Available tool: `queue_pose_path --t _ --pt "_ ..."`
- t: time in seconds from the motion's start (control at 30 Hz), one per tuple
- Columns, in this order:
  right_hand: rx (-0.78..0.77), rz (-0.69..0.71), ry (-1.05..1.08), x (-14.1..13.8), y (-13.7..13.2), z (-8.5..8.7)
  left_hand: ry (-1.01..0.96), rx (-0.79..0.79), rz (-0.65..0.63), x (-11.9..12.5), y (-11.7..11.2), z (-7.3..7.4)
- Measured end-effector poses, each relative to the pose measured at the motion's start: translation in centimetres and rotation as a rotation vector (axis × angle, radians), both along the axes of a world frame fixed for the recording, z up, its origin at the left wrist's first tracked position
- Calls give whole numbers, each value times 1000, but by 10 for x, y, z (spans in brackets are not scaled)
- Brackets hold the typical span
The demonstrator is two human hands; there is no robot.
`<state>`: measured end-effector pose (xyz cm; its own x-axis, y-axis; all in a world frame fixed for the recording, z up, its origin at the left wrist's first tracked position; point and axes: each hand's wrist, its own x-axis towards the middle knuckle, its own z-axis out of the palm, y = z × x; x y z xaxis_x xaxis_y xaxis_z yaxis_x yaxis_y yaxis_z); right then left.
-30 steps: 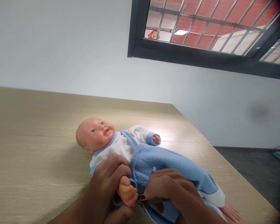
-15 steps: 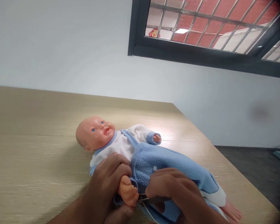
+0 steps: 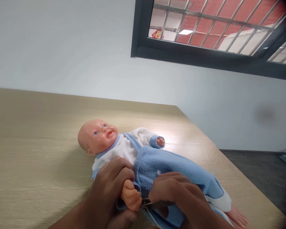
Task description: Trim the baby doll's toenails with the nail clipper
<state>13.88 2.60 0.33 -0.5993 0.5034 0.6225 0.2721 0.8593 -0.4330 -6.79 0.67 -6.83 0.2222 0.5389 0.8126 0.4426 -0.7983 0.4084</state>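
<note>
A baby doll (image 3: 98, 135) in a blue and white fleece suit (image 3: 166, 168) lies on its back on the wooden table (image 3: 33, 152), head to the left. My left hand (image 3: 111, 187) is closed around the doll's near arm, whose bare plastic hand (image 3: 131, 197) sticks out below my fingers. My right hand (image 3: 173, 194) is closed on a small metal tool (image 3: 149, 205), perhaps nail clippers, held against the doll's fingers. The doll's far hand (image 3: 160, 141) and one bare foot (image 3: 237, 218) show.
The table ends at a slanted right edge (image 3: 219, 152) with dark floor (image 3: 259, 178) beyond. A pale wall stands behind, with a dark-framed barred window (image 3: 205, 35) above it.
Almost nothing differs. The view has shifted very slightly, and both hands stay closed in the same places on the doll's arm and the tool.
</note>
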Motion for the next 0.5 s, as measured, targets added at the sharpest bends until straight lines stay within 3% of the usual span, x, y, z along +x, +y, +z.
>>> queue_pose_path --t 0.2,0.5 --pt "12 -75 -91 -7 5 15 8 -21 -21 -1 1 -2" --pt "-25 49 77 4 -4 -6 -10 -9 0 1 0 -1"
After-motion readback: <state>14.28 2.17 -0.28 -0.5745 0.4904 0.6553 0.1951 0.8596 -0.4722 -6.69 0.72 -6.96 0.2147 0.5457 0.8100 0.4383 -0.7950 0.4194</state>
